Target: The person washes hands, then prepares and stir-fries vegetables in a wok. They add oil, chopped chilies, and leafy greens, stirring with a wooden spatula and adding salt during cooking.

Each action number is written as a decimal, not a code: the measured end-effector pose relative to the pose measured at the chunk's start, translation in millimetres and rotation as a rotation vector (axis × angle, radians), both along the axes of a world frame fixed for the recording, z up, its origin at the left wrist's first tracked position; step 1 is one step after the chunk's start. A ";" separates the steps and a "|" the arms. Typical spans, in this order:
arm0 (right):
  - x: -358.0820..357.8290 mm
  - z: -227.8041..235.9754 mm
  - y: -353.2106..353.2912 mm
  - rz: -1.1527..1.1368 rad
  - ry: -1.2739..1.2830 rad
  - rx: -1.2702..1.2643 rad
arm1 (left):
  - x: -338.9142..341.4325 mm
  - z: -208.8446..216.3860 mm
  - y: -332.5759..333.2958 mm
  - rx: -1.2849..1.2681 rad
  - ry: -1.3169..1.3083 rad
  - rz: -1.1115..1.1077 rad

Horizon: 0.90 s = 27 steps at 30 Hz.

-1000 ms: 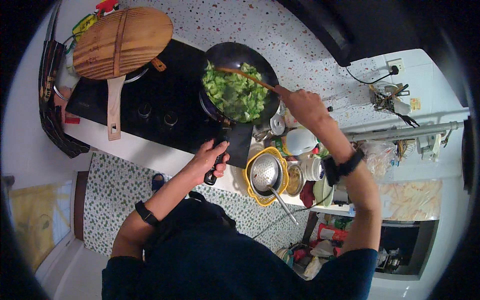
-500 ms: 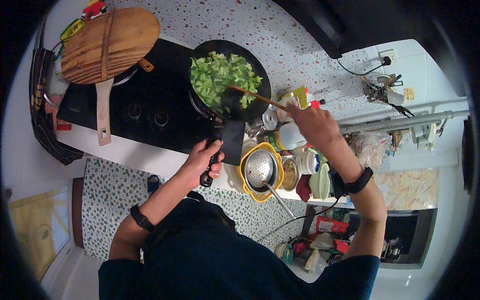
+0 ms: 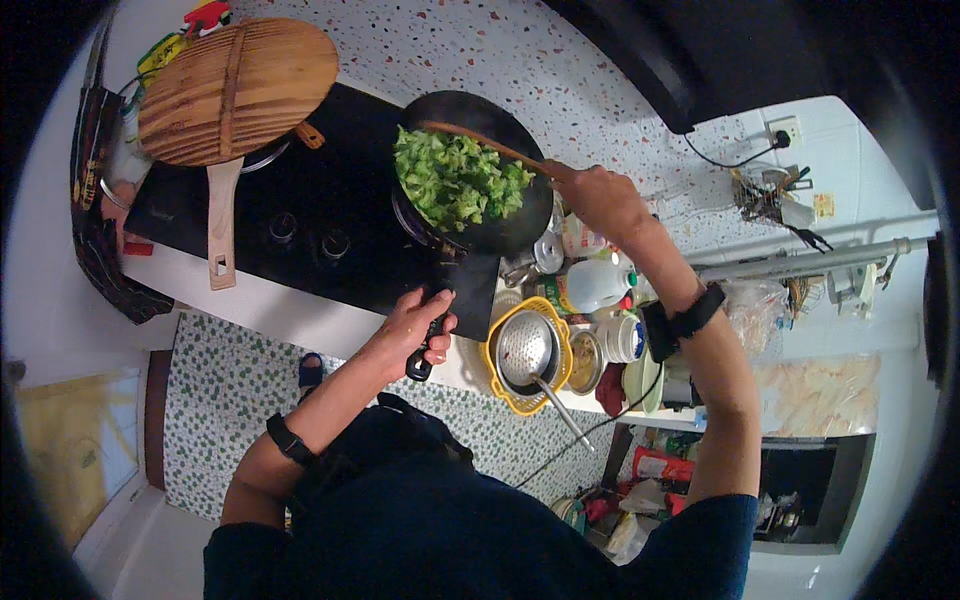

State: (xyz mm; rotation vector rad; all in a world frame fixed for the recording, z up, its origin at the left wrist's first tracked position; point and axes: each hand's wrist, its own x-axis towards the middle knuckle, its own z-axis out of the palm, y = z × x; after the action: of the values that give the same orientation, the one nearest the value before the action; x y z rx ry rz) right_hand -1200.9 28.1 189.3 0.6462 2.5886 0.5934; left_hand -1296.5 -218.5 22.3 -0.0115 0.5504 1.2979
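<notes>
A black wok [image 3: 490,112] sits at the right end of the black cooktop [image 3: 300,200], holding a heap of chopped green vegetables [image 3: 465,180]. My left hand [image 3: 425,328] is wrapped round the wok's black handle [image 3: 419,366], on the near side. From the right, my right hand [image 3: 603,205] grips a brown wooden spatula [image 3: 490,140]. The spatula reaches over the far side of the vegetables, with its tip close to the wok's far left wall. Fingers of the right hand hide the end of its handle.
A round wooden lid [image 3: 240,90] covers a pan at the cooktop's left, with a pale wooden handle [image 3: 222,225] jutting toward me. Right of the wok stand a yellow basket [image 3: 487,362] with a metal skimmer [image 3: 527,345], a steel bowl [image 3: 585,362] and a plastic jug [image 3: 595,284].
My right hand has moved left and up, carrying the spatula tip from the middle of the vegetables to their far left edge. The vegetables are bunched differently. The left hand keeps its grip.
</notes>
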 end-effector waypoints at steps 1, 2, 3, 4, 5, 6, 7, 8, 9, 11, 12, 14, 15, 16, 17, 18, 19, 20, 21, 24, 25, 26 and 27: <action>4.8 2.8 -14.0 0.081 -0.003 0.051 | 0.3 -0.3 -0.1 -0.007 0.005 0.009; 10.9 7.0 -27.4 0.079 -0.072 0.116 | 0.7 -0.4 0.0 0.005 0.010 0.013; 17.9 12.1 -40.6 0.143 -0.082 0.172 | 0.6 -0.4 -0.2 0.012 0.014 0.012; 24.3 21.1 -54.1 0.239 -0.055 0.237 | 0.4 -0.1 -0.1 0.021 0.021 0.012; 31.7 33.9 -66.9 0.213 -0.094 0.215 | 0.2 0.2 -0.3 0.017 0.022 0.004; 38.5 48.5 -79.9 0.170 -0.151 0.203 | -0.1 0.5 -0.3 0.017 0.034 0.004; 47.8 69.5 -90.9 0.127 -0.125 0.162 | -0.2 0.8 -0.5 0.018 0.045 0.005; 54.8 84.7 -102.4 0.058 -0.138 0.120 | -0.4 1.1 -0.6 0.019 0.057 0.007; 59.5 90.2 -115.2 0.037 -0.185 0.122 | -0.3 1.3 -0.6 0.017 0.058 0.009; 63.4 86.5 -128.0 -0.032 -0.345 0.142 | 0.3 1.3 -0.7 0.018 0.058 0.007; 66.7 76.5 -130.6 -0.041 -0.274 0.091 | 0.5 1.1 -0.4 0.025 0.052 0.016; 61.3 39.5 -118.3 -0.076 -0.104 0.060 | 1.3 0.7 -0.1 0.049 0.033 0.014; 65.9 26.3 -108.1 -0.064 0.008 0.066 | 1.4 0.4 0.1 0.062 0.041 0.020; 71.3 12.6 -96.2 -0.103 0.056 0.053 | 2.0 0.1 -0.3 0.064 0.048 0.019; 78.5 2.2 -85.7 -0.157 0.094 0.058 | 2.4 -0.2 -0.5 0.066 0.056 0.022; 90.8 -2.1 -80.2 -0.173 0.215 -0.041 | 2.5 -0.3 -1.0 0.061 0.065 0.034; 108.4 -4.5 -81.5 -0.208 0.321 -0.127 | 3.2 -0.3 -1.4 0.059 0.072 0.045; 126.5 -4.0 -84.3 -0.191 0.453 -0.216 | 3.4 -0.3 -1.6 0.069 0.071 0.051; 139.1 -7.4 -84.8 -0.299 0.569 -0.392 | 4.1 -0.1 -1.9 0.064 0.077 0.062; 173.2 -46.6 -95.9 -0.435 0.806 -0.597 | 4.6 1.9 -0.6 0.057 0.107 0.059; 178.8 -72.0 -100.4 -0.378 0.868 -0.557 | 4.7 2.4 -0.3 0.068 0.138 0.061; 182.7 -97.8 -104.2 -0.240 0.967 -0.541 | 5.1 2.7 0.0 0.067 0.157 0.061; 194.8 -115.6 -108.1 -0.441 0.817 -0.604 | 5.4 2.7 -0.1 0.066 0.190 0.058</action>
State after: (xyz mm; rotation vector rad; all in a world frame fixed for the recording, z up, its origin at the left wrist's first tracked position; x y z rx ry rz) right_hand -1006.0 -80.0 73.7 1.3731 2.9071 -0.7180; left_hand -1291.0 -218.6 25.0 0.1529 0.6731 1.3816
